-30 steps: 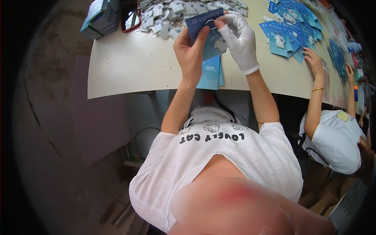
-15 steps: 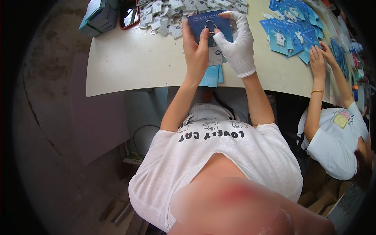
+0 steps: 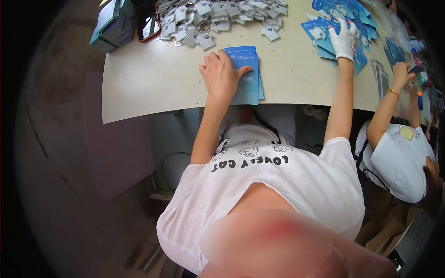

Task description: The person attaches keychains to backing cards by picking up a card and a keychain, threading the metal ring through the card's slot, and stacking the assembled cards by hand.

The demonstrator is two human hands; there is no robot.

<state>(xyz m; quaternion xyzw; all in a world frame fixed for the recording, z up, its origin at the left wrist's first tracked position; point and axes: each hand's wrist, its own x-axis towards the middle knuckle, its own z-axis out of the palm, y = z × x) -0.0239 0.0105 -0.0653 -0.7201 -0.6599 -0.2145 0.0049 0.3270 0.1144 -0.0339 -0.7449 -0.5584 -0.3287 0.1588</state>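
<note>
Blue cards [image 3: 248, 85] beneath spread left fingers [image 3: 244, 71], spread right fingers [image 3: 353, 29] over pile [image 3: 325, 47], phone [image 3: 148, 27], keyrings [image 3: 220, 24]

From here I count one table [image 3: 153, 78], one phone [image 3: 148, 27], one glove [image 3: 346, 44], one bracelet [image 3: 392, 92] and two white shirts [image 3: 264, 190]. I make out two front cards [image 3: 248, 83] at least, over twenty piled keychains [image 3: 220, 24]; heaped cards [image 3: 326, 47] overlap beyond counting.

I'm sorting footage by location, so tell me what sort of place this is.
Probably a small packing or assembly workshop: a long table holds a heap of white keychains and a pile of blue cards, some with keychains on them, while another person is alongside.
</note>
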